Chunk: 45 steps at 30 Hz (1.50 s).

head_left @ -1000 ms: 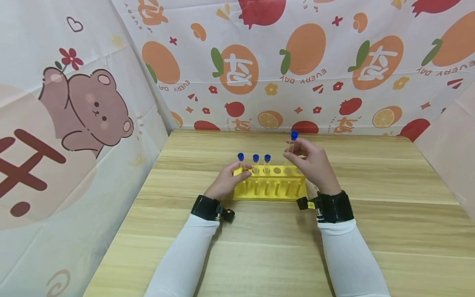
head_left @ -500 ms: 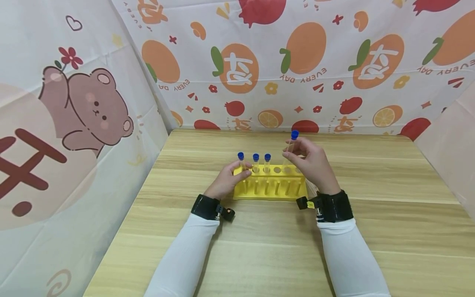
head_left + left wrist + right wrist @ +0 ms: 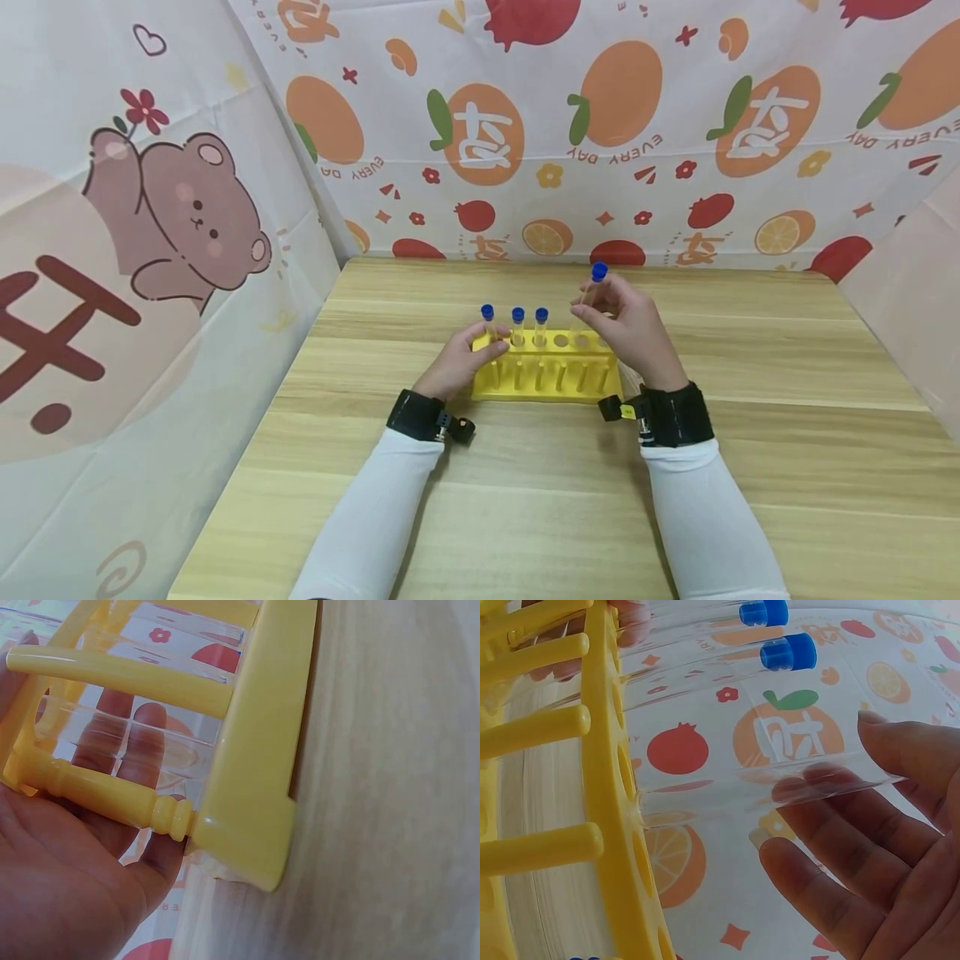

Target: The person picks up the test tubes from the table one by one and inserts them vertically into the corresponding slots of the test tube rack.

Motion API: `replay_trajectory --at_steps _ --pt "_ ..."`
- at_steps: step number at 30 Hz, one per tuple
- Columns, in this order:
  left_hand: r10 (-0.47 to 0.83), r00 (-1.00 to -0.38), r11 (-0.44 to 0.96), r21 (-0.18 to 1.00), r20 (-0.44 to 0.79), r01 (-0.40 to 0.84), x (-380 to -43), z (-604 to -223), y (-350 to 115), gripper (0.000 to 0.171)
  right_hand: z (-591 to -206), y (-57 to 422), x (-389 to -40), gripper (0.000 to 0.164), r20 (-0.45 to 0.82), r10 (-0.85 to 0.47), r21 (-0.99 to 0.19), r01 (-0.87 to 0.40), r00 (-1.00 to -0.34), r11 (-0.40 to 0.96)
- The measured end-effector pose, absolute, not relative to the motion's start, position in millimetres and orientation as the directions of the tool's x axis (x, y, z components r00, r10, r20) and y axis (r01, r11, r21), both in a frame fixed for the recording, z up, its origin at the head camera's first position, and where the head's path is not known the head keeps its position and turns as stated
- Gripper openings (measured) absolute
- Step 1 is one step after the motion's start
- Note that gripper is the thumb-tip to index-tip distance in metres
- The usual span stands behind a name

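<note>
My right hand (image 3: pixel 628 329) pinches a clear test tube with a blue cap (image 3: pixel 599 272) above the right half of a yellow test tube rack (image 3: pixel 555 396). In the right wrist view the tube (image 3: pixel 705 799) leans slightly, its lower end at the rack's top plate (image 3: pixel 607 750) by a hole; whether it is inside the hole I cannot tell. My left hand (image 3: pixel 460 362) grips the rack's left end, fingers behind the end post (image 3: pixel 112 795) in the left wrist view. Three blue-capped test tubes (image 3: pixel 541 325) stand in the left holes.
The rack stands on a wood-grain table (image 3: pixel 555 500). Patterned cloth (image 3: pixel 555 125) hangs behind the table and another cloth (image 3: pixel 75 208) along its left side. Something clear (image 3: pixel 632 379) lies right of the rack, partly hidden by my right wrist.
The held tube's cap has shifted very slightly right, so the tube leans a touch more. Both hands keep nearly the same place, and the head view has tilted a little.
</note>
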<state>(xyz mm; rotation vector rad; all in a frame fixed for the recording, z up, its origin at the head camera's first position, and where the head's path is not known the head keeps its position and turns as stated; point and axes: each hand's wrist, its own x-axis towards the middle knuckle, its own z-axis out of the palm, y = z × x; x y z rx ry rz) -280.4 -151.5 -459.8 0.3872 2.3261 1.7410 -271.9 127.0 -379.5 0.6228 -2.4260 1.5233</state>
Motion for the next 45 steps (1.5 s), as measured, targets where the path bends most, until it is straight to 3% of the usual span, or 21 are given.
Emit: replay_trajectory --at_steps 12,20,33,45 --pt "0.33 -0.944 0.28 0.956 -0.006 0.091 -279.8 -460.3 -152.8 0.03 -379.9 122.2 -272.1 0.022 0.365 -0.32 -0.833 -0.46 -0.875 0.309" --pt "0.334 -0.943 0.285 0.954 -0.005 0.096 -278.4 -459.8 -152.0 0.031 -383.2 123.7 -269.7 0.022 0.291 -0.37 -0.834 -0.424 -0.882 0.353" --pt "0.335 -0.942 0.282 0.956 -0.015 0.085 -279.4 -462.4 -152.6 0.034 -384.1 126.1 -267.8 0.042 0.169 -0.438 -0.842 -0.36 -0.883 0.401" --pt "0.335 -0.942 0.279 0.957 -0.016 0.083 -279.9 -461.7 -152.7 0.034 -385.1 125.9 -272.3 0.055 0.144 -0.438 -0.844 -0.341 -0.887 0.413"
